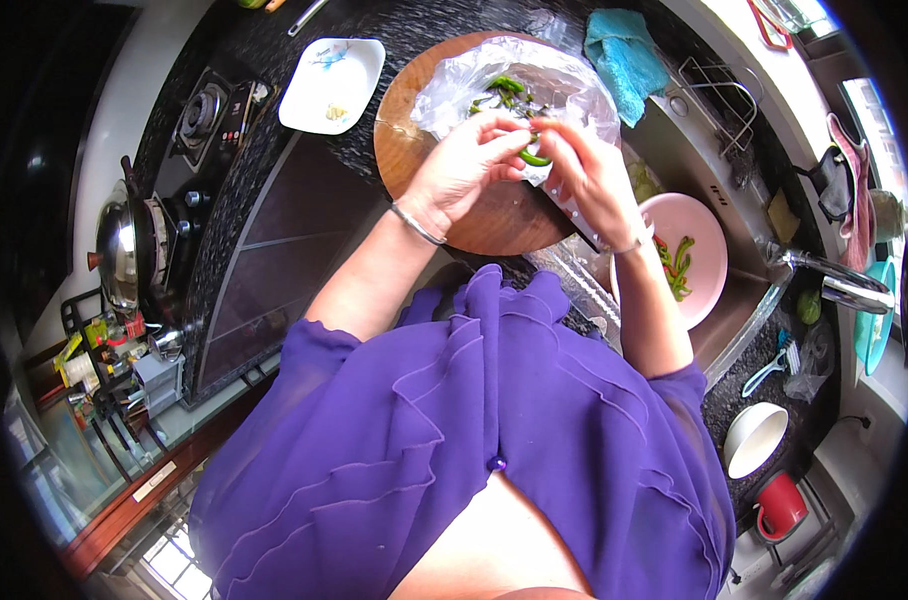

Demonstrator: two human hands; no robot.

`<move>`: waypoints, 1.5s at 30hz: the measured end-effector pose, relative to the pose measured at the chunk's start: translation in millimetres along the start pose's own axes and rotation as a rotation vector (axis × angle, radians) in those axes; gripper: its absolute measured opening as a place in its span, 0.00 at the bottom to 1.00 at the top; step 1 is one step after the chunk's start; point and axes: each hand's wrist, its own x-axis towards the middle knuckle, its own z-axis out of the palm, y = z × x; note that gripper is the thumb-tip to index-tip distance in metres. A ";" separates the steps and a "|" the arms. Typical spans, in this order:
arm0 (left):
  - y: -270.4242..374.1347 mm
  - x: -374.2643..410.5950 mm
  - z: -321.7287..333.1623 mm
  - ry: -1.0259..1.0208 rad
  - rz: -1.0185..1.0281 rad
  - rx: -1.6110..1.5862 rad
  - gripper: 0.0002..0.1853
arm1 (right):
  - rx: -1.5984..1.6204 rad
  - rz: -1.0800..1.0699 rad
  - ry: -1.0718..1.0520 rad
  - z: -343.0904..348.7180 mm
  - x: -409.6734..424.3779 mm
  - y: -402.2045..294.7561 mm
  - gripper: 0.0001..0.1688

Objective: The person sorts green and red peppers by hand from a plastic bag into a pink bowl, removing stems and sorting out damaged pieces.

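Observation:
Over a round wooden cutting board (409,169), my left hand (476,161) and my right hand (589,176) meet at the fingertips. Between them is a green chili pepper (534,157), pinched by the fingers of both hands. Just beyond the fingers, an opened clear plastic bag (454,86) lies on the board with green pieces and dark stem ends (506,84) on it. Beneath my right forearm, a pink basin (705,232) in the sink holds green and reddish chili peppers (679,270).
A white dish (334,82) with a small pale piece stands left of the board. A teal cloth (626,64) lies at the sink's far edge. The faucet (836,277) reaches in from the right. A gas stove (198,120) and a lidded wok (116,247) are at the left.

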 end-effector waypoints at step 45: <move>4.4 -51.8 1.4 -0.209 -0.219 -0.176 0.07 | 0.058 -0.344 -0.290 2.0 -38.5 -13.7 0.09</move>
